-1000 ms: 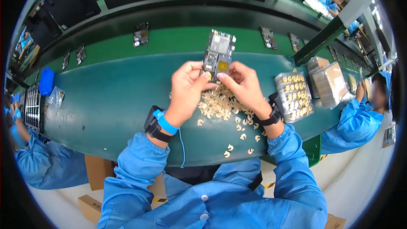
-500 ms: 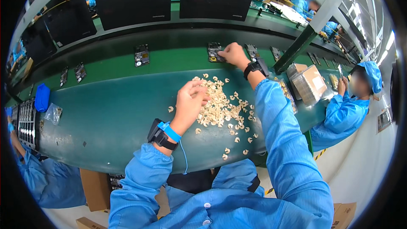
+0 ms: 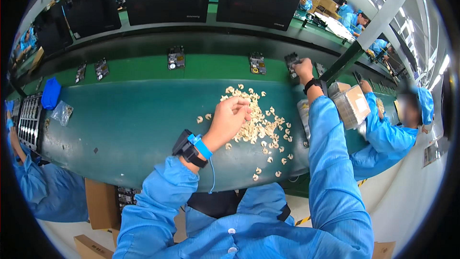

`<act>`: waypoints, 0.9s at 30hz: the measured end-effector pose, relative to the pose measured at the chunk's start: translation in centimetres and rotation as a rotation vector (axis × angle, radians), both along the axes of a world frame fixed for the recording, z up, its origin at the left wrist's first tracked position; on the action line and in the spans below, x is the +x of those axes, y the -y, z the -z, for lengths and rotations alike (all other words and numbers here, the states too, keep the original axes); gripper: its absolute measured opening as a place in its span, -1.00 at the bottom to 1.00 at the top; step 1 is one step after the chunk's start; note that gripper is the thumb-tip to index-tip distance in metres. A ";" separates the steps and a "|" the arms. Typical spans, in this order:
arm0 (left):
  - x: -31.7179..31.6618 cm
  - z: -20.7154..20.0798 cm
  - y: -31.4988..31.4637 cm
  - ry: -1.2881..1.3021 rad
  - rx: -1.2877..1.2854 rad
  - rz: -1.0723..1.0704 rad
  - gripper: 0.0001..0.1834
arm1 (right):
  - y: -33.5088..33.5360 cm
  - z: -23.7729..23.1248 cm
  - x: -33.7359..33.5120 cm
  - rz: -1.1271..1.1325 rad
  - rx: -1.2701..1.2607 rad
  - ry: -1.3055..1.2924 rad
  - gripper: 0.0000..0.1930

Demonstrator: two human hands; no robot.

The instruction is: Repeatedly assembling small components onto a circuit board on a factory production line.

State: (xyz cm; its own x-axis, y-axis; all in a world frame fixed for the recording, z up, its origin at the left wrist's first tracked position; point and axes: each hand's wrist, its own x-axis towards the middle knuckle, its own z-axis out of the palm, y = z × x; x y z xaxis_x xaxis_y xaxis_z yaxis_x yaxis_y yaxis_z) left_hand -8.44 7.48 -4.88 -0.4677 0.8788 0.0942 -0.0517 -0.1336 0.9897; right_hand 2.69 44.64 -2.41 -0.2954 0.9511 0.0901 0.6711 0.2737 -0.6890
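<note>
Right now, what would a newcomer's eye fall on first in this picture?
Probably the heap of pale pieces, spread right of centre on the table, with the left hand at its left side. Next, perhaps, the right hand at a dark board on the green strip beyond, then the bright blue object at far left.

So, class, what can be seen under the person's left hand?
Pale C-shaped pieces show beside the left hand on the green tabletop; whatever lies directly beneath it is covered from view.
</note>
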 end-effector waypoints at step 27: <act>1.2 -1.3 -0.4 -0.157 0.216 0.105 -0.54 | 11.1 -0.4 18.7 -0.277 0.490 0.164 -0.77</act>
